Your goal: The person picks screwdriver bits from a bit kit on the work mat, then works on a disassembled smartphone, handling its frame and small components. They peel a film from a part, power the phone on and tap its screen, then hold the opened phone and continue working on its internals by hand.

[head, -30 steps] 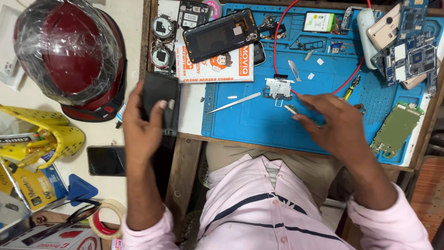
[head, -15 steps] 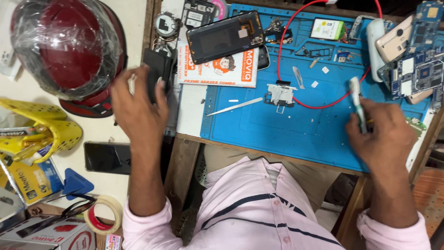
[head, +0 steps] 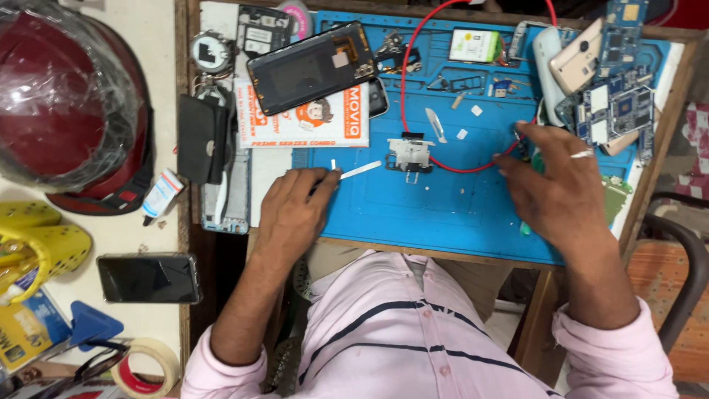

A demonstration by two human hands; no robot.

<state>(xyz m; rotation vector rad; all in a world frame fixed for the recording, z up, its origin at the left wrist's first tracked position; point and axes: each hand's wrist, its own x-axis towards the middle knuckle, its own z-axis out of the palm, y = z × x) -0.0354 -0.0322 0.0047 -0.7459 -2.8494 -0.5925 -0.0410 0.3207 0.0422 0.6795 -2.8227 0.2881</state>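
My left hand (head: 295,210) rests on the near left part of the blue work mat (head: 443,214). Its fingertips pinch the near end of a thin white pry tool (head: 360,171) that lies flat on the mat. Just right of the tool's tip sits a small white and metal phone part (head: 410,154), joined to a looping red wire (head: 405,89). My right hand (head: 561,188) lies flat on the mat's right side with its fingers spread and a ring on one finger. It covers a green tool (head: 526,229), and its fingertips are near the red wire.
A black case (head: 203,137) lies left of the mat beside an orange and white box (head: 310,122) with a dark phone shell (head: 314,66) on it. Circuit boards (head: 620,103) crowd the far right corner. A wrapped red helmet (head: 63,103), a black phone (head: 148,278) and a tape roll (head: 148,366) sit at the left.
My left hand has put the black case down and moved right onto the white pry tool. My right hand has lowered the tool it held up and now lies flat on the mat.
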